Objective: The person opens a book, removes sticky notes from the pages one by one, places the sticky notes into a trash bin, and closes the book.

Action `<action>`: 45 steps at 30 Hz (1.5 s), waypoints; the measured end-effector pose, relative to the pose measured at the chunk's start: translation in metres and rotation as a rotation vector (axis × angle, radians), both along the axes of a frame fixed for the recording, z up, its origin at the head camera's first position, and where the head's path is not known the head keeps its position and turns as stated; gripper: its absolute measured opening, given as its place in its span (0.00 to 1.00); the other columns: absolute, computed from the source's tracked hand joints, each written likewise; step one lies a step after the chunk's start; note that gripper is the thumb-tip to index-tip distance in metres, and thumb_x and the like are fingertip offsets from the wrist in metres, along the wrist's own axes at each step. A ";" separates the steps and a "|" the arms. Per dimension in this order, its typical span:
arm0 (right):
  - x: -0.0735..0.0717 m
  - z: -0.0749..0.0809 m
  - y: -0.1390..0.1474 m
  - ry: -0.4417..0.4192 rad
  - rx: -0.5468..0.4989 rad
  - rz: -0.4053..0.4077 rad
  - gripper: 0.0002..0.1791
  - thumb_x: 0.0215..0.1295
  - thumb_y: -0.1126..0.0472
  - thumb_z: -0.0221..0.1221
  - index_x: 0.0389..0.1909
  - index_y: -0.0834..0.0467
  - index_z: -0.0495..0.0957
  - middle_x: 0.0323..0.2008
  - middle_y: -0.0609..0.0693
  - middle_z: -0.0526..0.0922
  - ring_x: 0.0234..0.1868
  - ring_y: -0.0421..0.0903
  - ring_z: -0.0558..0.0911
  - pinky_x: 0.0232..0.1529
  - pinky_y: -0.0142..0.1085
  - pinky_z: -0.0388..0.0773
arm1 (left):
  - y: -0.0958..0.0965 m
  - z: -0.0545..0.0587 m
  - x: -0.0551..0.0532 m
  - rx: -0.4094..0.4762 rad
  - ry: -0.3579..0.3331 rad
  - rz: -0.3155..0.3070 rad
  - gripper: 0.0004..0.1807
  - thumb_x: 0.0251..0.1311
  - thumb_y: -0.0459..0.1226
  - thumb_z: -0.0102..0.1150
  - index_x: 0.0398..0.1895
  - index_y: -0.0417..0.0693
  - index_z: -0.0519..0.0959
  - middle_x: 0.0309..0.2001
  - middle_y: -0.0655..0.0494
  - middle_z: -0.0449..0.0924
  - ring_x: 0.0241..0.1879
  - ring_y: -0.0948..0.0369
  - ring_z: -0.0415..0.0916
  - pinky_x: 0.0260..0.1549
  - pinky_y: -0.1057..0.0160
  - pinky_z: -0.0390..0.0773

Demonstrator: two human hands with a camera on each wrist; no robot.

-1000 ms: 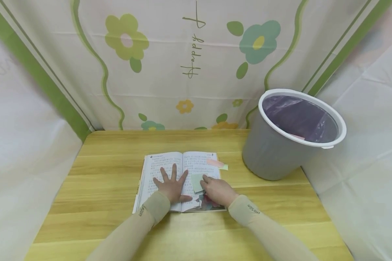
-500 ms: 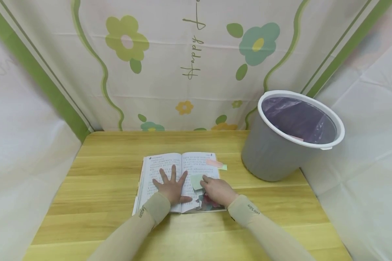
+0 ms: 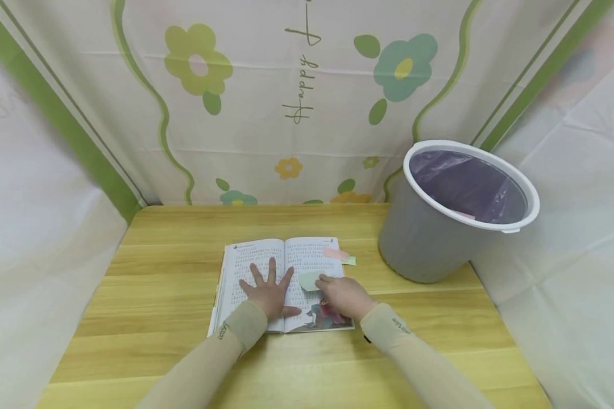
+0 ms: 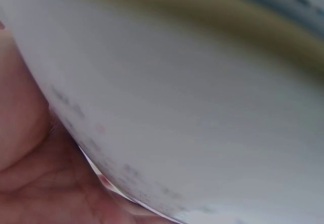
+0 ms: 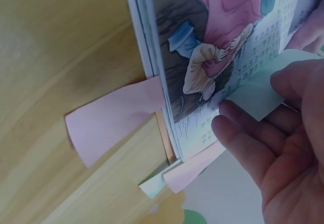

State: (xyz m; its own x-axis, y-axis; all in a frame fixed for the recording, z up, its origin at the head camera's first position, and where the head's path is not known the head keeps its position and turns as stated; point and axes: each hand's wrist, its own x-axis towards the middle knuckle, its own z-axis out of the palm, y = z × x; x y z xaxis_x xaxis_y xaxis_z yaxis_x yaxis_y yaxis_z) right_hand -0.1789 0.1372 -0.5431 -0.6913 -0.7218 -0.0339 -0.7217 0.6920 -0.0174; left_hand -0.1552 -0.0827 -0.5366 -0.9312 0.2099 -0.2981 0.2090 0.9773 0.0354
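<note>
An open book lies on the table, printed text on both pages and a coloured picture at the right page's lower corner. My left hand rests across the left page and the fold with its fingers spread. On the right page, my right hand pinches a pale green sticky note between thumb and fingers. In the right wrist view, the note stands bent up from the page at its held end. The left wrist view is mostly filled by a blurred, curved white page beside the palm.
A pink sticky strip and a small green tab stick out at the book's right edge. Another pink sticky note juts from that edge in the right wrist view. A lined grey bin stands at the right, with pink paper inside.
The near edge of the green note has come up off the page and curls away. My right hand has shifted slightly, uncovering more of the picture. The left hand stays put.
</note>
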 end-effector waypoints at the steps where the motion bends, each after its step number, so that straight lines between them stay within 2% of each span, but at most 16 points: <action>1: 0.000 0.000 0.000 -0.006 -0.006 -0.005 0.21 0.59 0.68 0.65 0.54 0.57 0.80 0.59 0.57 0.79 0.43 0.50 0.86 0.38 0.38 0.84 | 0.000 -0.001 0.000 -0.003 0.004 -0.002 0.59 0.46 0.76 0.54 0.80 0.66 0.48 0.78 0.38 0.37 0.68 0.21 0.39 0.53 0.20 0.56; 5: 0.000 0.001 0.000 -0.010 -0.023 -0.006 0.17 0.61 0.69 0.63 0.52 0.57 0.80 0.58 0.57 0.80 0.41 0.49 0.86 0.37 0.38 0.84 | -0.001 -0.003 -0.001 -0.010 0.009 -0.005 0.59 0.46 0.76 0.53 0.80 0.66 0.47 0.78 0.38 0.36 0.68 0.21 0.39 0.52 0.20 0.56; 10: 0.000 -0.001 0.001 -0.017 -0.049 -0.011 0.16 0.63 0.70 0.60 0.51 0.57 0.80 0.58 0.58 0.80 0.42 0.50 0.86 0.38 0.38 0.84 | 0.000 0.002 0.001 -0.019 0.000 -0.007 0.58 0.47 0.76 0.53 0.80 0.66 0.48 0.78 0.38 0.37 0.68 0.22 0.40 0.53 0.21 0.57; 17: 0.001 0.000 0.003 -0.028 -0.093 -0.019 0.13 0.66 0.70 0.58 0.49 0.56 0.80 0.53 0.52 0.83 0.30 0.41 0.82 0.31 0.35 0.82 | 0.000 0.002 0.000 -0.016 -0.010 0.002 0.58 0.47 0.75 0.54 0.80 0.66 0.47 0.78 0.38 0.36 0.68 0.22 0.38 0.54 0.21 0.56; 20: 0.001 0.002 0.004 -0.041 -0.117 -0.031 0.14 0.67 0.69 0.58 0.52 0.57 0.80 0.50 0.51 0.84 0.29 0.40 0.81 0.31 0.35 0.82 | 0.000 0.001 -0.001 -0.010 -0.005 0.000 0.58 0.47 0.75 0.54 0.80 0.66 0.48 0.78 0.38 0.37 0.68 0.22 0.39 0.53 0.20 0.57; 24: 0.002 0.003 0.005 -0.069 -0.152 -0.051 0.14 0.65 0.69 0.59 0.51 0.56 0.79 0.40 0.47 0.84 0.27 0.39 0.80 0.30 0.34 0.81 | 0.000 0.000 -0.001 -0.013 -0.018 -0.002 0.59 0.47 0.76 0.53 0.80 0.66 0.46 0.78 0.38 0.35 0.68 0.22 0.37 0.54 0.20 0.56; 29: 0.002 0.004 0.007 -0.085 -0.196 -0.065 0.14 0.63 0.70 0.60 0.48 0.55 0.79 0.28 0.41 0.79 0.25 0.36 0.76 0.27 0.32 0.78 | 0.000 0.000 -0.001 -0.020 -0.021 -0.003 0.58 0.48 0.75 0.53 0.80 0.66 0.46 0.78 0.38 0.35 0.69 0.22 0.37 0.54 0.21 0.56; 37: 0.001 0.006 0.009 -0.128 -0.244 -0.109 0.19 0.64 0.70 0.59 0.56 0.54 0.79 0.28 0.42 0.81 0.24 0.36 0.75 0.30 0.33 0.78 | 0.000 0.004 0.000 -0.019 -0.011 -0.004 0.58 0.48 0.76 0.52 0.80 0.65 0.46 0.78 0.38 0.36 0.68 0.22 0.39 0.54 0.21 0.57; 45: 0.000 0.008 0.010 -0.132 -0.249 -0.134 0.23 0.60 0.72 0.62 0.55 0.53 0.79 0.28 0.43 0.83 0.27 0.37 0.78 0.32 0.35 0.80 | 0.000 0.005 -0.001 -0.014 -0.012 -0.003 0.59 0.47 0.76 0.53 0.80 0.65 0.46 0.78 0.38 0.35 0.68 0.22 0.38 0.54 0.21 0.56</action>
